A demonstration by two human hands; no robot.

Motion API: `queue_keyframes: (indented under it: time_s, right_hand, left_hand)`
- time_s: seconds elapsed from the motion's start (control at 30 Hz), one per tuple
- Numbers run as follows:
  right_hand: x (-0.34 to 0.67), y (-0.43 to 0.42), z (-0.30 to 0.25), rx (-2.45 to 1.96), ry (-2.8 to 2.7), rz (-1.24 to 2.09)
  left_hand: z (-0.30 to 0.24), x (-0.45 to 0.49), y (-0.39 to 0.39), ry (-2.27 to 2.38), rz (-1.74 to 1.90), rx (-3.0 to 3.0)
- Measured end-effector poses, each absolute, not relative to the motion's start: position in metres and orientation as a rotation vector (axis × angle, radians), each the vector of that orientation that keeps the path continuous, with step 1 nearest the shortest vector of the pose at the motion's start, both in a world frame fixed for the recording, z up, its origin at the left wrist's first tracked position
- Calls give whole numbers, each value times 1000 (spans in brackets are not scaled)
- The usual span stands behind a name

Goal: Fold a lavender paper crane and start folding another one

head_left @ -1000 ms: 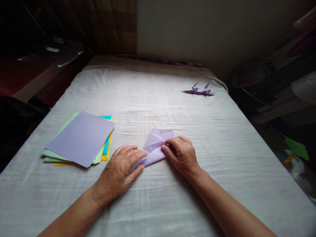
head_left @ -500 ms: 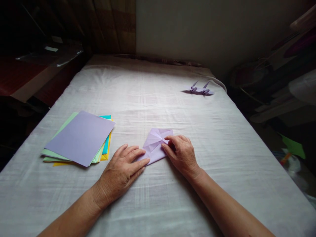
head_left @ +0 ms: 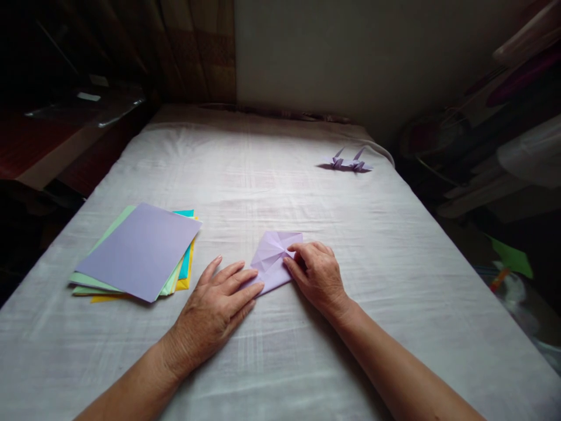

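A partly folded lilac paper [head_left: 274, 260] lies flat on the white cloth [head_left: 280, 193] in front of me. My left hand [head_left: 214, 307] rests flat with fingers stretched out, and its fingertips press the paper's near left corner. My right hand [head_left: 318, 275] sits on the paper's right side with curled fingers pinching a crease by its upper right edge.
A stack of coloured sheets [head_left: 138, 251], lilac on top, lies to the left. Finished lilac paper cranes [head_left: 348, 164] sit at the far right of the cloth. Dark furniture borders the left edge. Cluttered items and a green paper scrap [head_left: 511, 257] lie past the right edge.
My left fingers have slid a little along the paper's lower corner and spread flatter. My right fingers have shifted slightly up the fold. The view has tipped a bit.
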State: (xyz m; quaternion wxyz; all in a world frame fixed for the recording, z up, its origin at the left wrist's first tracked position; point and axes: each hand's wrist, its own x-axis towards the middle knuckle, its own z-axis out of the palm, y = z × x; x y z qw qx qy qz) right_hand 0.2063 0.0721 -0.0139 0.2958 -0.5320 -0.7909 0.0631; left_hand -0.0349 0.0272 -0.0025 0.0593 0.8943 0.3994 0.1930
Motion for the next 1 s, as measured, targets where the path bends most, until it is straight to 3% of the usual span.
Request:
queue_keyframes:
  time_s: [0.53, 0.7, 0.83, 1.0]
  right_hand:
    - [207, 72, -16, -1434, -2160, 34]
    - [205, 64, -8, -1176, -2289, -110]
    - [202, 53, -6, -975, -2558, 5]
    - [202, 46, -7, -1111, -2755, 259]
  left_hand:
    - [-3, -34, 27, 1236, 570, 2675]
    - [-3, -33, 27, 1245, 579, 2677]
    - [-5, -32, 26, 1262, 597, 2652]
    - [-6, -35, 26, 1253, 542, 2626]
